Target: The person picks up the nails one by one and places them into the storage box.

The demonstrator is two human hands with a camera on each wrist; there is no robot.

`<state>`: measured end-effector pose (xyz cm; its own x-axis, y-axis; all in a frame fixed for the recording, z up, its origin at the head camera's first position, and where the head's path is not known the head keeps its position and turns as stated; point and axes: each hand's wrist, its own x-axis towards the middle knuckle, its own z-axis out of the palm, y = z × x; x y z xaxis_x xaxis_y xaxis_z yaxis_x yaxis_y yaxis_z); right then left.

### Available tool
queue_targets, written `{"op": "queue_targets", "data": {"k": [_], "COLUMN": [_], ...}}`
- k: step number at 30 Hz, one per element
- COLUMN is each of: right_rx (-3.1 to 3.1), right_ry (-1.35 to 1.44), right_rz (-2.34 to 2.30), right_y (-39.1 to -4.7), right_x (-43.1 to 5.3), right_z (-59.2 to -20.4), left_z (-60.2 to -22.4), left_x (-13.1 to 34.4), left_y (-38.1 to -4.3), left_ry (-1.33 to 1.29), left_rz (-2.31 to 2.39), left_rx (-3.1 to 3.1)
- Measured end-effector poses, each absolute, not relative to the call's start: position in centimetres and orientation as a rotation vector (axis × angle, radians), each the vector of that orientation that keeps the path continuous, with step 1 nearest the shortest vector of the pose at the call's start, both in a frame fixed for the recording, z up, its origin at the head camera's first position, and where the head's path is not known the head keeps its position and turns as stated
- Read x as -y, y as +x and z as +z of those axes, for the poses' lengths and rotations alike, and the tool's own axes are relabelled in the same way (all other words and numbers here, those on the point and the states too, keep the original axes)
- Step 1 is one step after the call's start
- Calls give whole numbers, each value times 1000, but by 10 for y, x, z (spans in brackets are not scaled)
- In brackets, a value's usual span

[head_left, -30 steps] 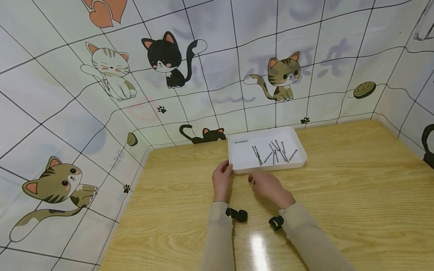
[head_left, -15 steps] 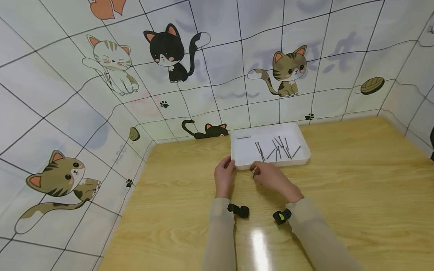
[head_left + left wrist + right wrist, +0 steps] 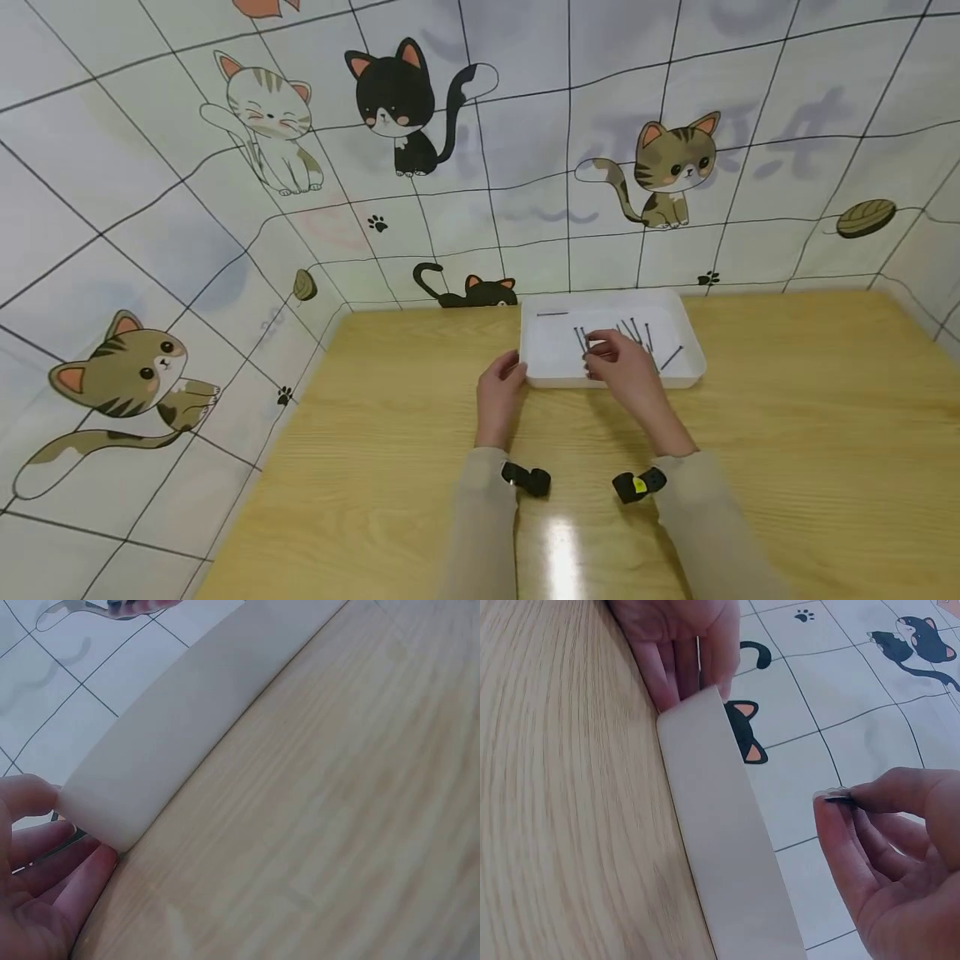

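Observation:
A shallow white tray (image 3: 546, 354) lies on the table against the back wall, with several thin dark nails (image 3: 672, 358) scattered in it. At its front left corner, my left hand (image 3: 498, 404) grips the tray, thumb at the rim and fingers against the outer wall. My right hand (image 3: 633, 379) is over the front part of the tray, covering some of the nails. Thumb and index finger pinch a small dark piece that looks like a nail (image 3: 840, 799); most of it is hidden by the fingers. One single nail (image 3: 552, 314) lies apart near the tray's back left.
The wood-grain table (image 3: 375, 467) spreads out in front and to both sides. A white wall covering (image 3: 540, 150) with grid lines and cartoon cats rises right behind the tray and on the left.
My right hand has risen from the table in front of the tray and moved forward over its inside. The left hand stays at the corner. The head view has shifted slightly.

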<state>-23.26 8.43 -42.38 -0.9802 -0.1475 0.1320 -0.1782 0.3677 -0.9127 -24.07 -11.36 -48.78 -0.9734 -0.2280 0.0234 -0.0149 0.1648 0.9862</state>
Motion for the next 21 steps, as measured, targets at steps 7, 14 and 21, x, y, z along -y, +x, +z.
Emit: {"op": "queue_targets", "data": {"k": [7,14,21], "right_rx": [2536,2628,2732], "right_ry": [280,207,87], "right_rz": [1864,1871,1946], "right_y": [-237,-267,-295], "right_x": [-91,-85,-83], "right_z": [-417,-411,-411], "left_z": [-484,-484,-484], "left_x": [103,107,103], "left_y": [-242,-242,-239], "left_ry": [317,284,253], "left_rz": [-1870,-1849,-1875], "left_rx": [2288,2305,2286]}}
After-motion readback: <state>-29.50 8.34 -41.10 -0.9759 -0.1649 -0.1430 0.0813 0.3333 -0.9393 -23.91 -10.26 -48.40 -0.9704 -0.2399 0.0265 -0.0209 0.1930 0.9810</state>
